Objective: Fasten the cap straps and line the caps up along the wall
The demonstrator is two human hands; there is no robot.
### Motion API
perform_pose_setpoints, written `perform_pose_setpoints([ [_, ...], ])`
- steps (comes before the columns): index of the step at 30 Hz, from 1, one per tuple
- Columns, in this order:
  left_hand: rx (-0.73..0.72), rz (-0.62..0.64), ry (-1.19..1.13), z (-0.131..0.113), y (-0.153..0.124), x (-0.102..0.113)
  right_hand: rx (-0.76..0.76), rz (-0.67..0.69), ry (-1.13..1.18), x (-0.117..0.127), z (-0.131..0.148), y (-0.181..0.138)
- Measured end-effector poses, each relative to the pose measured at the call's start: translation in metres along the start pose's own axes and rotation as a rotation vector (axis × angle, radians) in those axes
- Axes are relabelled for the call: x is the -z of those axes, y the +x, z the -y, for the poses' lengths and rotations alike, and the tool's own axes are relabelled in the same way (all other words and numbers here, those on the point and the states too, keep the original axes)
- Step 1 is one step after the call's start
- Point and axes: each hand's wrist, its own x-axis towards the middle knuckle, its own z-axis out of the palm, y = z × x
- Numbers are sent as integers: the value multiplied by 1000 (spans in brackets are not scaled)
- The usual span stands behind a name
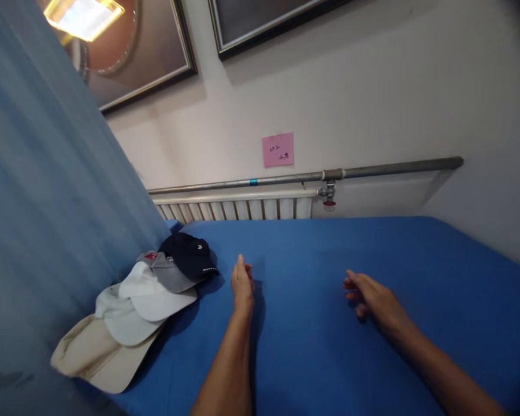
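Observation:
Both my forearms reach out over a blue sheet (372, 254) that covers a flat surface. My left hand (241, 285) is held edge-on, fingers straight and together, holding nothing, just right of a row of overlapping caps. My right hand (370, 297) hovers palm down over bare blue sheet, fingers loosely extended and slightly curled, with nothing in it. The caps lie in a line at the left: a dark navy cap (190, 254) farthest, then a grey cap (170, 273), a white cap (151, 294), a pale grey-white cap (121, 320) and a beige cap (93, 361) nearest.
A blue curtain (47, 202) hangs along the left, touching the caps. A white radiator (236, 208) and a grey pipe (394, 168) run along the wall behind the surface. A pink note (278, 149) and two framed pictures (147, 52) hang on the wall.

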Motion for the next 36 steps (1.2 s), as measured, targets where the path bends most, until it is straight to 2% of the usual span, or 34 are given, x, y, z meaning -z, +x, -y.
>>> perform_pose_setpoints([
  [4, -33, -181, -36, -4, 3, 23, 35, 45, -94, -9, -8, 2],
  [9, -36, -374, -62, -7, 12, 50, 52, 55, -184, -12, -5, -2],
  [12, -54, -408, -77, -9, 19, 58, 55, 59, -180, -11, -6, -2],
  [21, -130, -384, -189, -16, 42, 73, 68, 69, -175, -12, -12, -2],
  [25, -166, -248, -217, -16, 38, 65, 63, 66, -161, -12, -15, 1],
  [28, -176, -27, -210, -15, 25, 50, 56, 59, -82, -12, -16, 2],
  [31, -145, 203, -204, -12, 11, 36, 8, 59, 160, -11, -17, 2],
  [33, -134, 346, -190, -9, 3, 30, -16, 41, 339, -9, -17, 2],
  [36, -169, 538, -118, -1, -3, 27, -26, 4, 446, -3, -16, 3],
])
